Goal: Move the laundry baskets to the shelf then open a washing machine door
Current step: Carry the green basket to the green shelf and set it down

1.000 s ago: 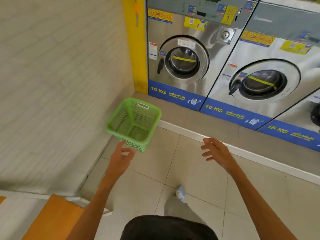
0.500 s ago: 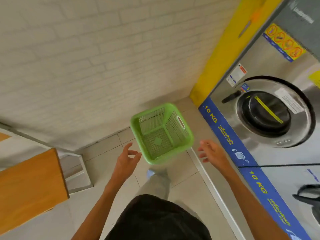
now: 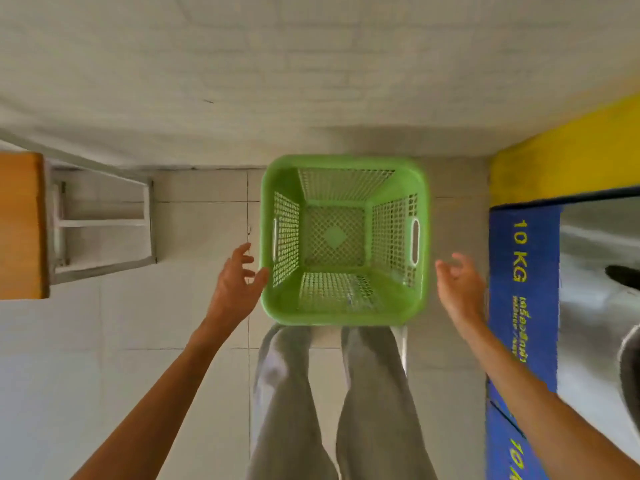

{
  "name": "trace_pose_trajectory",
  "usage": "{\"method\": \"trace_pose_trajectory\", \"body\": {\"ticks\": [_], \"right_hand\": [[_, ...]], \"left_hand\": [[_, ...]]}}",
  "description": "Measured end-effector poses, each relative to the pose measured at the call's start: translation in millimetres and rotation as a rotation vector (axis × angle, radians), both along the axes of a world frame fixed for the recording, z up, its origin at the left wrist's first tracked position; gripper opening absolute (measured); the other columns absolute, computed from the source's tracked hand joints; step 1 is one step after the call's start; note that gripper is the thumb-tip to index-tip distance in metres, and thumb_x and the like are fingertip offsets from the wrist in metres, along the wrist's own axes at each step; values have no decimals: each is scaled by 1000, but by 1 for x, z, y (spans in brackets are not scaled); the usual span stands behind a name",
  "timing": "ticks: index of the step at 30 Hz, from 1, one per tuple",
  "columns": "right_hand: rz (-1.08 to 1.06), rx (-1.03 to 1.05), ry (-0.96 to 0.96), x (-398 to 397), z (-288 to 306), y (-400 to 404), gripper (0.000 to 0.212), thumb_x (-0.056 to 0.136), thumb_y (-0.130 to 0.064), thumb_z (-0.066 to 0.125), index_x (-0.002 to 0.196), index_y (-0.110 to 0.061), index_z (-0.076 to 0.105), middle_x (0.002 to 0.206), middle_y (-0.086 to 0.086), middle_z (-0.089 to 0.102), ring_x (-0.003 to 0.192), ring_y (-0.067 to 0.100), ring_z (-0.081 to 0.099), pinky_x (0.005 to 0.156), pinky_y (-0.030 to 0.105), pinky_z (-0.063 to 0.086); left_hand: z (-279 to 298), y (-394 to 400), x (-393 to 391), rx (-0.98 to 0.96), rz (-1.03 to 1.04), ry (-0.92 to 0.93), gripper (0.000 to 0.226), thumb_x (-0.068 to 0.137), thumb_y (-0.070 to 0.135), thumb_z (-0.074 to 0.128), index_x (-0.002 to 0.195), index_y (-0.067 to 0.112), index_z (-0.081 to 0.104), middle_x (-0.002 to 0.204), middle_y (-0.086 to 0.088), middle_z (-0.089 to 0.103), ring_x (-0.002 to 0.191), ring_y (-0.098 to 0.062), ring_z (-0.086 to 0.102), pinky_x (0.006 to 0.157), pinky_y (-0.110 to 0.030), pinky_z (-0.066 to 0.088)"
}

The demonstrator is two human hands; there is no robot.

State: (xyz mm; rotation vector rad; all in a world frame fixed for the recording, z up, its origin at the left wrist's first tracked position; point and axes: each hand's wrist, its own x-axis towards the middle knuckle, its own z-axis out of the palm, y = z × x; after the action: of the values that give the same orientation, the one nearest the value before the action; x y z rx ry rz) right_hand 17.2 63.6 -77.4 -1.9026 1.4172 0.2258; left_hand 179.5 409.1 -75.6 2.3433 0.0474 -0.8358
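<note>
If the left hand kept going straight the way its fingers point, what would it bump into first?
Probably the green laundry basket: the left hand points up and inward, its thumb at the near-left corner of the rim. Whether it touches already is unclear.

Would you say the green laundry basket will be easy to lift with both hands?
Probably light: the green basket is empty, with mesh walls. Likely stiff, given its thick rim. Its side handle slots should give the left hand and right hand secure grips.

Bare forearms (image 3: 145,403), grey trousers (image 3: 374,403)

Green basket (image 3: 343,317) stands on the tiled floor (image 3: 194,306).
</note>
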Motion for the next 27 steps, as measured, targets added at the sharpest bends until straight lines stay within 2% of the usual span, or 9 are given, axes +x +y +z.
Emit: {"method": "trace_pose_trajectory", "body": {"ticks": [3, 6, 9, 12, 14, 18, 20, 24, 27], "right_hand": [[188, -9, 68, 23, -74, -33, 47, 100, -31, 54, 130, 5, 51, 87, 18, 71, 80, 34, 68, 53, 22, 33], [238, 60, 146, 44, -122, -48, 48, 99, -34, 55, 130, 0, 44, 100, 8, 60, 79, 23, 57, 66, 24, 38], [227, 71, 180, 53, -149, -48, 42, 102, -32, 52, 128, -1, 41, 88, 1, 57, 70, 23, 58, 58, 26, 43], [224, 62, 180, 52, -140, -45, 35, 103, -30, 49, 122, -1, 44, 74, -6, 52, 56, 14, 54, 44, 23, 39], [248, 77, 167, 51, -118, -47, 33, 100, -25, 52, 124, -3, 46, 80, -3, 56, 58, 9, 54, 43, 22, 38], [349, 97, 102, 56, -51, -42, 29, 96, -27, 57, 117, -9, 52, 80, -8, 57, 62, 7, 56, 44, 20, 39], [402, 96, 45, 65, -4, -30, 24, 94, -30, 57, 110, -13, 55, 77, -8, 59, 62, 7, 57, 46, 22, 40], [488, 114, -88, 88, 102, 7, 11, 94, -32, 57, 98, -22, 55, 73, -11, 59, 57, 3, 58, 40, 10, 38], [537, 151, -199, 109, 178, 41, 8, 92, -36, 58, 95, -28, 58, 74, -11, 62, 57, -5, 61, 42, 3, 39]], "left_hand": [[-71, -20, 8, 80, 21, 16, 74, 89, 31, 69, 150, 15, 29, 139, -17, 49, 116, -32, 59, 87, -46, 56], [-122, -35, 16, 107, 52, 21, 80, 88, 36, 69, 151, 16, 23, 139, -19, 47, 120, -35, 54, 95, -50, 51], [-154, -43, 22, 29, 118, 3, 64, 92, 33, 61, 145, 18, 27, 122, -14, 56, 95, -31, 67, 70, -42, 61], [-152, -42, 22, 4, 195, -20, 58, 95, 28, 56, 146, 20, 31, 110, 0, 58, 73, -12, 67, 45, -14, 50], [-132, -34, 15, -41, 240, -28, 56, 95, 21, 55, 146, 20, 32, 97, 10, 58, 58, -6, 66, 39, -10, 46], [-57, -6, -8, -89, 355, -39, 52, 96, 14, 52, 145, 18, 36, 88, 20, 58, 59, 9, 66, 41, -9, 47], [-6, 13, -20, -93, 427, -68, 52, 97, 14, 52, 147, 17, 37, 89, 16, 61, 60, 8, 67, 42, -10, 48], [103, 58, -48, -106, 575, -142, 55, 98, 25, 53, 150, 23, 35, 96, 0, 68, 59, 2, 70, 46, -13, 53], [179, 95, -74, -112, 680, -231, 56, 98, 30, 54, 150, 25, 35, 100, 0, 67, 58, 3, 68, 47, -11, 51]]}}
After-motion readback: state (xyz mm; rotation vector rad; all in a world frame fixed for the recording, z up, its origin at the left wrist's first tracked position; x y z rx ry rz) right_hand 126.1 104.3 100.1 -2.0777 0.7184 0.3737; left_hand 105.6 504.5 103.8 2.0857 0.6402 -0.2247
